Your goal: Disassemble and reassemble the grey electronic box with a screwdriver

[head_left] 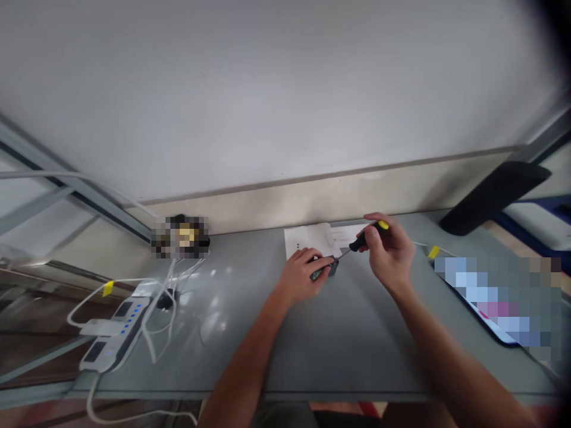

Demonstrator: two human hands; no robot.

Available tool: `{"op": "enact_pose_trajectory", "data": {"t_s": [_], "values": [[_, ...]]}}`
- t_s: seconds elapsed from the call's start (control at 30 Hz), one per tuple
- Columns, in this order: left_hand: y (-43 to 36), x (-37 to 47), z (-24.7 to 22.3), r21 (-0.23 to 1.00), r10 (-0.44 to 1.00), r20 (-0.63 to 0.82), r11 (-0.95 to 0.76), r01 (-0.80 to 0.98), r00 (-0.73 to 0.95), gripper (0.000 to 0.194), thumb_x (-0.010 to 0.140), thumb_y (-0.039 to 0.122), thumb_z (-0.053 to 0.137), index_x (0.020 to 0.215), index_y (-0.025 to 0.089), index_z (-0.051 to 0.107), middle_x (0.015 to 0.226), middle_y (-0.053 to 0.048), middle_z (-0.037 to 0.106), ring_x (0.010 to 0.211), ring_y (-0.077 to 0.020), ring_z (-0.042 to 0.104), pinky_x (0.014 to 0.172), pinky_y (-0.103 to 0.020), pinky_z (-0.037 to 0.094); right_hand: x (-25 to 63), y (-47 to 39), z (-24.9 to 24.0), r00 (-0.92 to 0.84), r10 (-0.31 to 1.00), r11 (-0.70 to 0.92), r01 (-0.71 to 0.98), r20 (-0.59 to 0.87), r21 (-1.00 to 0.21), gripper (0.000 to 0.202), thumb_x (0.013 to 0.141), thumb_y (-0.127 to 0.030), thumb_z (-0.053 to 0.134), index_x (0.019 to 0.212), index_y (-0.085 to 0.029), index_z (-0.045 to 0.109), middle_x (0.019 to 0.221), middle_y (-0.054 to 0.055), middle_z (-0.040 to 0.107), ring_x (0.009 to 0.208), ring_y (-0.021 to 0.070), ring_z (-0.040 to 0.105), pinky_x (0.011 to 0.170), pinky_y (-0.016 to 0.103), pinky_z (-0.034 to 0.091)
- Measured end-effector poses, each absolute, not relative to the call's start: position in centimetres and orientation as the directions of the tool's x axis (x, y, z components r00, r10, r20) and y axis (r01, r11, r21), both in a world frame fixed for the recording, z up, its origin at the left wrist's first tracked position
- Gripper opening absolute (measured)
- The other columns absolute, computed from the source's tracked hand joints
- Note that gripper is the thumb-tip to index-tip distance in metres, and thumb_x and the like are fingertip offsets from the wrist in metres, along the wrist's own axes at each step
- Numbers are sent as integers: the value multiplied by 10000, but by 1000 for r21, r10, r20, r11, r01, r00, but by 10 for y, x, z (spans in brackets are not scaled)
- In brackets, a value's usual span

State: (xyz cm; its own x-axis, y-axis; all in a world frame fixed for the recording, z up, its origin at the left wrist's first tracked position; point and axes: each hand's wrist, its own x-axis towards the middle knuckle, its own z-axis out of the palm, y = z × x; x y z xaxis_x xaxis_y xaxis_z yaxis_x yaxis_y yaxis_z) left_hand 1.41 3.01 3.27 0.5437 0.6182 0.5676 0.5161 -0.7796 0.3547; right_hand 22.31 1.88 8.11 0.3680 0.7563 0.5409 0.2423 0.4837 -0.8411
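My left hand [306, 273] is closed round a small dark device [332, 266] on the grey table. My right hand [390, 252] grips a screwdriver [357, 244] with a black handle and a yellow end. The screwdriver's thin shaft points down and left, its tip at the device's edge; whether it touches a screw is too small to tell. Behind my left hand lies a white booklet or sheet [307, 238], with another printed paper [348, 233] to its right.
A white power strip [118, 333] with plugs and looped white cables is at the left. Behind it stands a blurred-out black and yellow object [181, 236]. A phone or tablet [486, 303] lies at the right, near a black cylinder [495, 199]. The wall [276, 202] bounds the back.
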Motion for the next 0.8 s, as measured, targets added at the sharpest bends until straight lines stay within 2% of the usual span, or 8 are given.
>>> {"op": "enact_pose_trajectory", "data": {"t_s": [0.57,0.8], "values": [[30,14,35,335,592,595,-797,502,543,214,992,252,577,1127,238,744,992,-57,710,900,-175,688,879,-370,567,228,19,77,340,749,490,293,569,-821,255,937,-374,681,1155,-246,713,770,-12,662,547,105,613,528,252,529],[31,12,33,330,592,590,-797,506,549,221,994,257,576,1139,247,742,997,-57,706,916,-180,687,877,-372,569,229,18,74,327,747,476,345,579,-809,259,927,-377,686,1147,-245,723,846,18,696,637,129,650,567,268,576]]}}
